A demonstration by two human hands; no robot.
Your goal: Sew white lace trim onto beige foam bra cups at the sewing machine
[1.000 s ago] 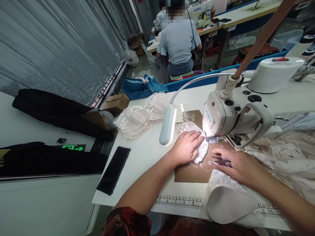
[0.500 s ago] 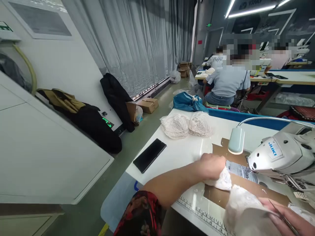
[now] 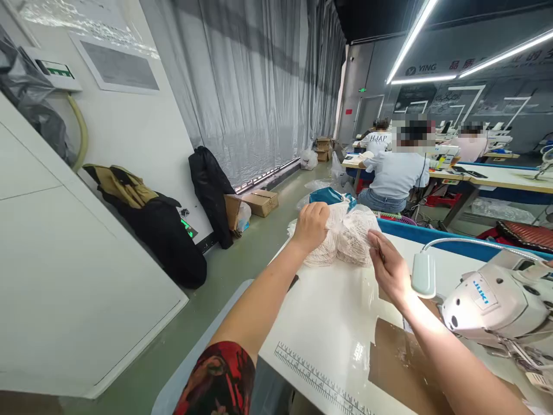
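Observation:
A white lace piece (image 3: pixel 337 217) is stretched between my two hands over the far part of the table. My left hand (image 3: pixel 310 226) is closed on its left end. My right hand (image 3: pixel 389 266) pinches its right side and also keeps a thin dark metal tool (image 3: pixel 380 250) against the fingers; the tool's kind cannot be made out. Directly beneath are two rounded bundles of white lacy netting, a left bundle (image 3: pixel 322 253) and a right bundle (image 3: pixel 356 251), partly covered by the lace. Whether the lace touches them is unclear.
On the right stands a white sewing machine (image 3: pixel 488 300) with a lamp (image 3: pixel 424 274). Brown cardboard (image 3: pixel 401 357) and a printed ruler (image 3: pixel 317 377) lie on the white table (image 3: pixel 332 311). A blue cloth bundle (image 3: pixel 326 196) is beyond it. A co-worker (image 3: pixel 397 178) sits ahead.
Both hands have moved from beside the sewing machine to the far side of the table, carrying the white lace over the netted bundles. The view has tilted up; my forearm now mostly hides the phone.

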